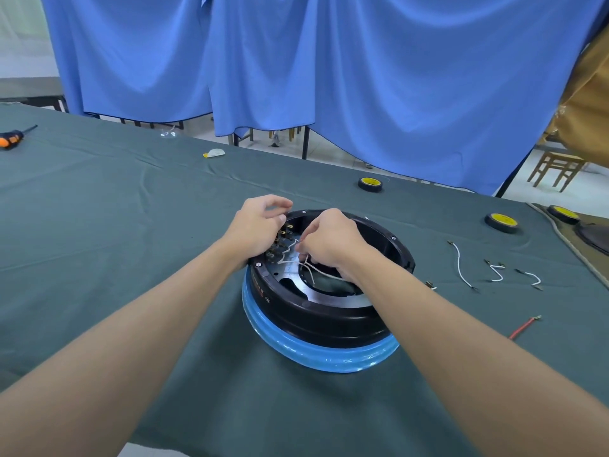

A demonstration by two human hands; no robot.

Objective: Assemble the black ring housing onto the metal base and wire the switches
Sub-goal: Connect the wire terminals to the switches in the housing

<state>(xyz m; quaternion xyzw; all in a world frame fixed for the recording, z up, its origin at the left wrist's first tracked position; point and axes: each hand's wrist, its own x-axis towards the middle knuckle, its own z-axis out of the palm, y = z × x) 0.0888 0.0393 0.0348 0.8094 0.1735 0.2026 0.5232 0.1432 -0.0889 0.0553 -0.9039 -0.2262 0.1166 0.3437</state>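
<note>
Black plastic ring housing (pixel 329 319) sits on the silver metal base (pixel 291 279), whose flat plate shows inside the ring. Below the ring, a rounded body wrapped in blue film (pixel 316 356) rests on the grey-green cloth-covered table (pixel 131 225), near the middle of the view.

A row of small brass switch terminals (pixel 280 240) lines the inner wall at the ring's far left. The left hand (pixel 260 225) is draped over that part of the rim with its fingers curled down toward the terminals. I cannot tell whether it grips anything. The right hand (pixel 329 242) reaches inside the ring with its fingertips pinched together on thin white wires (pixel 309 270), which trail from under the fingers across the plate.

To the right of the ring, three loose short white leads (pixel 461 265) with metal ends lie on the cloth, with a red wire (pixel 524 328) nearer the camera. Three black tape rolls with yellow cores (pixel 501 222) lie farther back and right. An orange-and-black screwdriver (pixel 13 136) lies at the far left edge. Blue curtain fabric (pixel 296 61) hangs behind the table.
</note>
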